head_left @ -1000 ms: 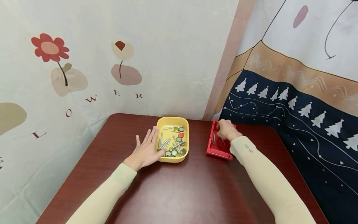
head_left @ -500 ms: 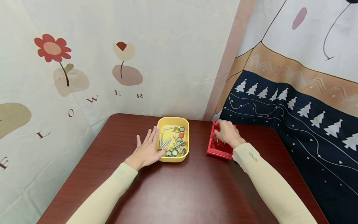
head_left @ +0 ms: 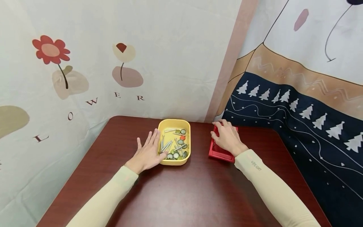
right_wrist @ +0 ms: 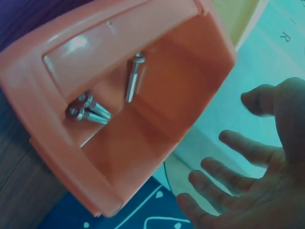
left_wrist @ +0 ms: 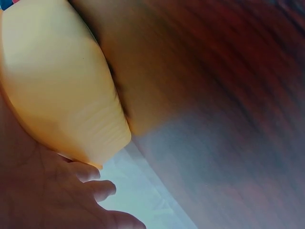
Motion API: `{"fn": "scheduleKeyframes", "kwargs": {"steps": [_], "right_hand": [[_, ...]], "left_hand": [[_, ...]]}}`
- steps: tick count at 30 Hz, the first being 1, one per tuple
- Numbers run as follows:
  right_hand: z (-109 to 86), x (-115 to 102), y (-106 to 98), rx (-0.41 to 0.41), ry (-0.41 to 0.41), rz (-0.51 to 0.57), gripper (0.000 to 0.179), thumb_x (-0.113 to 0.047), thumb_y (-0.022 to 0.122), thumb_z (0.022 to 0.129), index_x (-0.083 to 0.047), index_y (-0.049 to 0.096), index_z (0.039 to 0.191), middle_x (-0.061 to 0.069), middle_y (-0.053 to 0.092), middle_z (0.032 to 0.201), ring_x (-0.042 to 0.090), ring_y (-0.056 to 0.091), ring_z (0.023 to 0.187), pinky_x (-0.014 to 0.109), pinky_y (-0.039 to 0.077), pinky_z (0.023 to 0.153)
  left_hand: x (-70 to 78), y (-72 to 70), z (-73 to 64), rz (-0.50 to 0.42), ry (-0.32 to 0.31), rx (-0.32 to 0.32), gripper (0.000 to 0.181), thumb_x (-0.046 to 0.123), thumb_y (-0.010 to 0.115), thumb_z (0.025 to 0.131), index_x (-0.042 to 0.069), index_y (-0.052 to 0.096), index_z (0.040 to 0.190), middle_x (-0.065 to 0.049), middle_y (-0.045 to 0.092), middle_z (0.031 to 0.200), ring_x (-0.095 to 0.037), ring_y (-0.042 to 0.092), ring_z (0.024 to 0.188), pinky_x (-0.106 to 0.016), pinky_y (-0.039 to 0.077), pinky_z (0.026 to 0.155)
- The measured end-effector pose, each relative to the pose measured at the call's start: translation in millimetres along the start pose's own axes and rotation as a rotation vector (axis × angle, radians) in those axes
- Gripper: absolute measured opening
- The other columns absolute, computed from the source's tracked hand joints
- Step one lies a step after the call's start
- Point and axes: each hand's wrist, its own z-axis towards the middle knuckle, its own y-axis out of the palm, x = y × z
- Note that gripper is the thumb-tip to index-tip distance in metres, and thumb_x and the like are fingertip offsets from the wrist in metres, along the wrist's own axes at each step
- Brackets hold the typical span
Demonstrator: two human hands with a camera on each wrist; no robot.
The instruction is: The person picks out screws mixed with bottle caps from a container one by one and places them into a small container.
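My left hand point(head_left: 146, 154) rests against the left side of a yellow plastic tub point(head_left: 174, 162), its fingers straight and spread and its thumb over the near rim. The left wrist view shows the palm point(left_wrist: 43, 186) beside the tub's wall point(left_wrist: 66, 81). Inside the tub lie several silvery screws point(head_left: 166, 145) and round bottle caps point(head_left: 176, 155), one of them orange-red point(head_left: 182, 137). Over a red box point(head_left: 221, 155) hovers my right hand point(head_left: 229, 138), fingers apart and holding nothing. Three bolt-like metal screws point(right_wrist: 134, 78) lie in that box in the right wrist view.
Both containers stand near the far edge of a dark red-brown table point(head_left: 181, 195), with a gap between them. A pale curtain with flower prints point(head_left: 175, 63) hangs right behind the table. A navy cloth with white trees point(head_left: 283, 119) hangs at the right.
My right hand has gone from curled fingers down in the red box to spread fingers raised above it, slightly to the left. The left hand and the tub have stayed put.
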Motion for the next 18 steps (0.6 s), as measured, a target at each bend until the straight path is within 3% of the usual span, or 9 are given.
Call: {"fn": "scheduleKeyframes", "kwargs": {"steps": [9, 18], "right_hand": [[3.2, -26.2, 12.6, -0.021, -0.098, -0.016, 0.067, -0.036, 0.074, 0.111, -0.014, 0.058, 0.171, 0.023, 0.041, 0.186, 0.051, 0.037, 0.175, 0.073, 0.03, 0.142], [12.5, -53.7, 18.8, -0.07, -0.21, -0.022, 0.077, -0.038, 0.078, 0.109, -0.016, 0.051, 0.177, 0.022, 0.041, 0.187, 0.051, 0.036, 0.176, 0.07, 0.031, 0.142]], "left_hand": [[-0.9, 1.5, -3.2, 0.007, -0.002, 0.001, 0.11, 0.063, 0.06, 0.111, 0.004, 0.008, 0.188, -0.012, 0.001, 0.199, -0.044, 0.005, 0.186, -0.092, 0.001, 0.135], [-1.9, 1.2, -0.2, 0.014, 0.002, 0.006, 0.11, 0.064, 0.06, 0.112, 0.004, 0.008, 0.188, -0.011, 0.0, 0.199, -0.042, 0.003, 0.186, -0.092, 0.001, 0.136]]}}
